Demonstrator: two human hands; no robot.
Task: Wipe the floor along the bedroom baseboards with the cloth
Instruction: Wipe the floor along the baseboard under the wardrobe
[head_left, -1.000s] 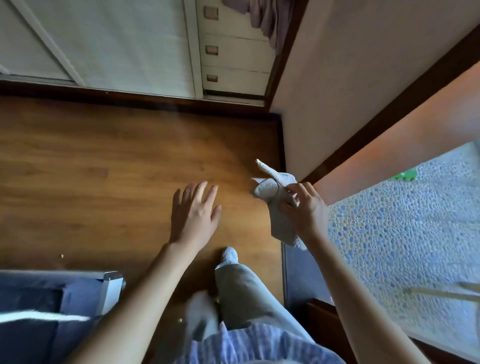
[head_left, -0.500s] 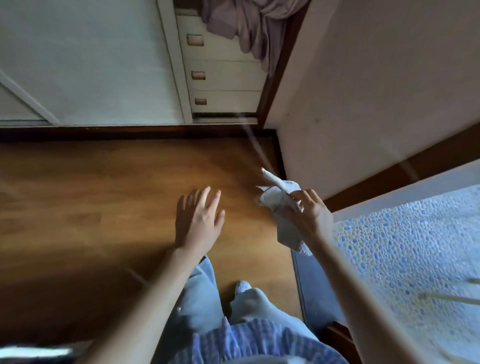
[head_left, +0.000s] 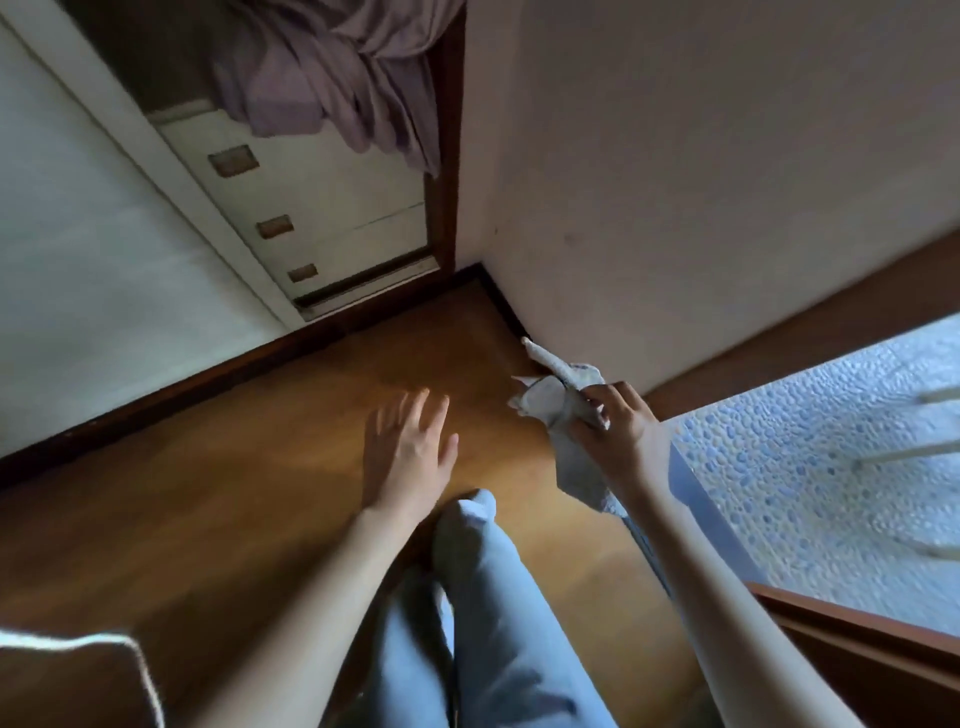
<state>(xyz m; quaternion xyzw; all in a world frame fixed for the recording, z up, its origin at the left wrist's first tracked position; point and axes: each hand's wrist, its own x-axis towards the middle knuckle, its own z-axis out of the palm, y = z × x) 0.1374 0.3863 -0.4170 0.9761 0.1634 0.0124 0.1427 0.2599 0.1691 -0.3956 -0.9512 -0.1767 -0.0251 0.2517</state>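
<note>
- The right hand has its fingers curled round a crumpled white cloth, held just above the wooden floor.
- One twisted end of the cloth pokes up toward the dark baseboard at the foot of the wall, near the corner.
- The left hand hovers over the floor, fingers spread and holding nothing.
- Purple fabric hangs above the drawers.

The floor is warm brown wood, the baseboard dark brown, the cloth pale, perhaps white-grey, and the mat blue-pebbled; a mauve fabric hangs above.
</note>
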